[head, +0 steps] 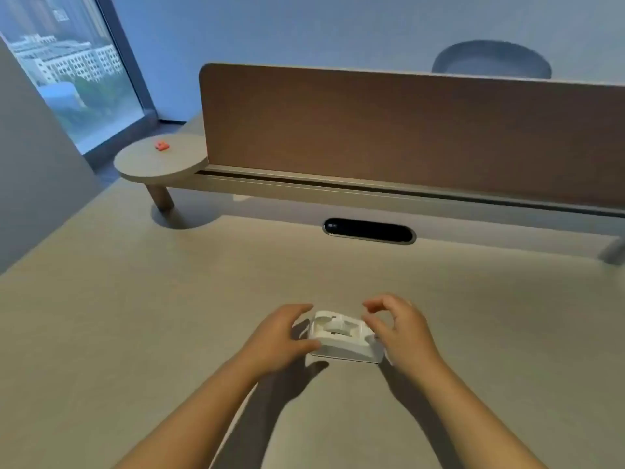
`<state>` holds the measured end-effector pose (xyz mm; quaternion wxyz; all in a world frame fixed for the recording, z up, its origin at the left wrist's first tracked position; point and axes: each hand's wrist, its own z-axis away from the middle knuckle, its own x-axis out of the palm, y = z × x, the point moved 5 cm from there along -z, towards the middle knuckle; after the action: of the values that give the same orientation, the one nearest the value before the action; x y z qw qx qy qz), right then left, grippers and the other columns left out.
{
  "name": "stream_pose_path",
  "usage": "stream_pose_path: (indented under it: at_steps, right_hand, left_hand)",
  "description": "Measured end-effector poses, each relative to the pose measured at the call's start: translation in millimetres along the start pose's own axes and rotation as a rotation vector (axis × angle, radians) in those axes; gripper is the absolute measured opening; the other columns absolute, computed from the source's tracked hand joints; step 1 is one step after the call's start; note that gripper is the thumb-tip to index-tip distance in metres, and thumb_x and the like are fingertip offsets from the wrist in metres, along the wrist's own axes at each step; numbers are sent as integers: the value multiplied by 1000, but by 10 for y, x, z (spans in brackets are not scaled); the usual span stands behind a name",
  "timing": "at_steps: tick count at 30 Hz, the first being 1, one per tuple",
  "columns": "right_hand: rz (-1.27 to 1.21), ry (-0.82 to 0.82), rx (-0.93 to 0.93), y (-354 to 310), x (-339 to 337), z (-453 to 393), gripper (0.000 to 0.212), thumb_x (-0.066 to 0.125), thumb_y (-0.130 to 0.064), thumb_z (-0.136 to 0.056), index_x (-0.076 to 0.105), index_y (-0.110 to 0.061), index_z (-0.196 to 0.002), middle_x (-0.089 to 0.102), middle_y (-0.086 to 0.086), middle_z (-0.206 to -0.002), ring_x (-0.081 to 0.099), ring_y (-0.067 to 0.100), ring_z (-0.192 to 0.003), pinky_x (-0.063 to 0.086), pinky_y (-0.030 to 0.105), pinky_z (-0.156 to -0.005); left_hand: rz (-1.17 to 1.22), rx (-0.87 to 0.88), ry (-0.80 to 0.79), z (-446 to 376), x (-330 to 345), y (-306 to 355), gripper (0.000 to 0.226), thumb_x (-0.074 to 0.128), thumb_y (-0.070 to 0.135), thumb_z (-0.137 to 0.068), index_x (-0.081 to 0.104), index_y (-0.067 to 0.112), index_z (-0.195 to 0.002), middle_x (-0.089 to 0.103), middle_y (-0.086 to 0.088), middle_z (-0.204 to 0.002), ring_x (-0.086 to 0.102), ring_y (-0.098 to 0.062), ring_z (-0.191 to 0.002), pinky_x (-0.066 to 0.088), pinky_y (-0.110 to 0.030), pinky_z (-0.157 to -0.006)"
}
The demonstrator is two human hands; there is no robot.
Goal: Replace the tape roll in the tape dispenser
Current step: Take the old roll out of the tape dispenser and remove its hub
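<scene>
A white tape dispenser [343, 336] rests on the beige desk [135, 333], near its front middle. Its top cavity looks hollow, and I see no tape roll in it or anywhere on the desk. My left hand [277, 336] grips the dispenser's left end, thumb along the near side and fingers curled over the far side. My right hand [399, 328] hovers at the dispenser's right end with its fingers bent and apart, thumb and forefinger close together above the rim and holding nothing that I can see.
A brown partition panel [406, 130] runs across the back of the desk, with a dark oval cable slot [368, 230] in front of it. A small round side shelf [159, 160] at the back left carries a little orange object [162, 145]. A window is at far left.
</scene>
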<state>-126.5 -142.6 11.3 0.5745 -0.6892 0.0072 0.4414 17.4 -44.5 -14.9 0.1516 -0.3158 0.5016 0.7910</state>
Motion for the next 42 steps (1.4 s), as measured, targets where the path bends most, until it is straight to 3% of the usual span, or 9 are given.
stream_pose_path:
  at_steps: [6, 14, 19, 23, 27, 30, 33, 35, 42]
  right_hand:
    - [217, -42, -57, 157, 393, -73, 34, 45, -38, -74, 61, -20, -98, 62, -4, -104, 46, 16, -101, 18, 25, -77]
    - [144, 9, -48, 226, 438, -118, 28, 45, -31, -69, 65, -15, -82, 52, -17, -73, 41, 13, -87, 19, 8, -81]
    - [116, 87, 17, 339, 515, -120, 16, 52, -27, -73, 66, -22, -80, 59, 1, -91, 42, 27, -104, 18, 22, -73]
    - [102, 64, -13, 301, 521, -120, 10, 56, -16, -79, 64, -21, -82, 53, -4, -88, 40, 24, -105, 17, 23, -77]
    - [118, 39, -55, 211, 461, -117, 21, 51, -20, -83, 48, -39, -73, 56, -5, -93, 39, 24, -105, 16, 23, -68]
    - [56, 99, -111, 26, 307, -92, 8, 49, -18, -85, 53, -25, -83, 51, -12, -84, 41, 20, -98, 19, 21, -72]
    - [-171, 121, -116, -84, 159, -17, 10, 51, -11, -84, 52, -21, -80, 51, -15, -76, 52, 5, -79, 37, 10, -68]
    - [-324, 116, -86, -86, 106, 48, 19, 51, -8, -84, 52, -24, -73, 55, -11, -74, 54, -2, -67, 43, 6, -61]
    - [-634, 57, 35, 176, 180, 327, 17, 55, -16, -83, 62, -25, -71, 66, 1, -77, 62, 19, -78, 51, 31, -71]
  left_hand:
    - [23, 37, -45, -224, 144, -205, 67, 68, 24, -72, 38, 18, -132, 46, -3, -139, 43, -18, -126, 31, -25, -103]
    - [130, 62, -11, -352, 127, -303, 54, 74, 15, -63, 58, 22, -114, 66, -3, -114, 61, -19, -103, 47, -38, -96]
    - [99, 75, -8, -392, 143, -305, 57, 75, 15, -62, 57, 21, -116, 66, -4, -114, 61, -19, -101, 46, -35, -95]
    - [57, 77, -4, -371, 152, -293, 59, 72, 16, -67, 52, 21, -122, 63, -4, -121, 59, -19, -107, 44, -33, -97]
    - [-92, 102, -45, -356, 174, -236, 59, 66, 27, -73, 44, 21, -127, 57, -3, -128, 51, -23, -118, 41, -38, -99]
    - [-218, 124, -67, -310, 166, -136, 67, 64, 39, -72, 39, 18, -130, 51, -7, -132, 40, -30, -125, 36, -42, -104]
    - [-48, 104, 1, -156, 45, 55, 72, 63, 30, -76, 27, 14, -137, 33, -6, -147, 28, -23, -135, 23, -32, -110]
    - [230, 104, -23, -35, 4, 193, 61, 62, 22, -77, 37, 16, -133, 41, -7, -142, 43, -19, -125, 34, -32, -105]
    - [793, 89, -136, 200, 383, 328, 22, 52, 9, -83, 61, 17, -102, 65, -10, -99, 63, -18, -89, 53, -23, -81]
